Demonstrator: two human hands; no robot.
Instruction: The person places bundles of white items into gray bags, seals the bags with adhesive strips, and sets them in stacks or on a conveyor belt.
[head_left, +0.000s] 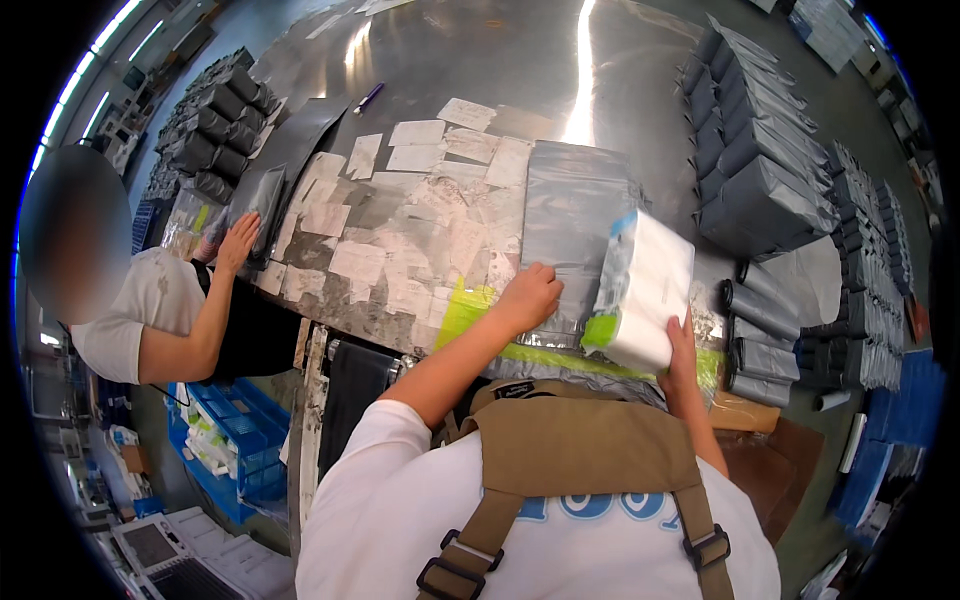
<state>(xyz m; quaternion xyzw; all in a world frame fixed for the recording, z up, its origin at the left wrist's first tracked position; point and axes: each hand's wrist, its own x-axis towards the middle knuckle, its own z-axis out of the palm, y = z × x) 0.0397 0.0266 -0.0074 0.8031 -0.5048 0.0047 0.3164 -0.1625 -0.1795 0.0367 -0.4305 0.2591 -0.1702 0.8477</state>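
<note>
In my right hand [682, 352] is a white soft package [648, 290] with blue and bright green patches at its ends, tilted over the right side of the bags. The fingers grip its near right edge. A flat stack of grey plastic bags [575, 200] lies on the metal table in front of me. My left hand [532, 298] is closed, its fingers curled at the near left part of the top grey bag, seeming to pinch it. The fingertips are partly hidden. Yellow-green tape or film [462, 310] shows beside my left wrist.
Filled grey bags [755, 190] stand in a row at the right, with grey rolls [765, 310] nearer me. Paper labels [410, 250] cover the table's middle. A purple pen [370, 97] lies farther off. At left a co-worker's hand [240, 240] rests by dark bags; below is a blue crate [245, 430].
</note>
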